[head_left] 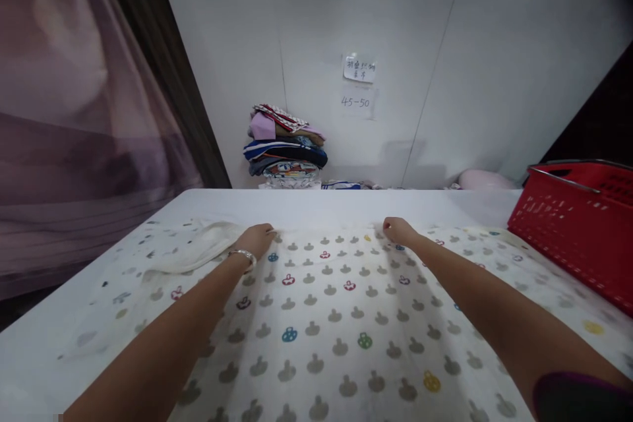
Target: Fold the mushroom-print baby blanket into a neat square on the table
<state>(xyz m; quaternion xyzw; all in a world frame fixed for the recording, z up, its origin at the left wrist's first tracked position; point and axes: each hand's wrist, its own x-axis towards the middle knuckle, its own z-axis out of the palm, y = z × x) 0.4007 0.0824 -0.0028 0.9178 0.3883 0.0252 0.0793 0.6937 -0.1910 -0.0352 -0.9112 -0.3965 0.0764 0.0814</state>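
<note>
A thin white cloth [321,303] printed with grey and coloured mushroom shapes lies spread over the white table. My left hand [256,239] pinches its far edge, left of the middle, and a silver bracelet circles that wrist. Further right along the same edge, my right hand [398,232] is closed on the cloth. Between the two hands the edge runs nearly straight. To the left of my left hand, part of the cloth is bunched into a loose fold [198,250]. The near end runs out of view at the bottom.
A red plastic basket [568,224] with a metal handle stands at the right edge. Behind the table rises a stack of folded clothes [287,145] against the white wall. Paper notes [359,69] hang there. A pinkish curtain [74,112] covers the left side.
</note>
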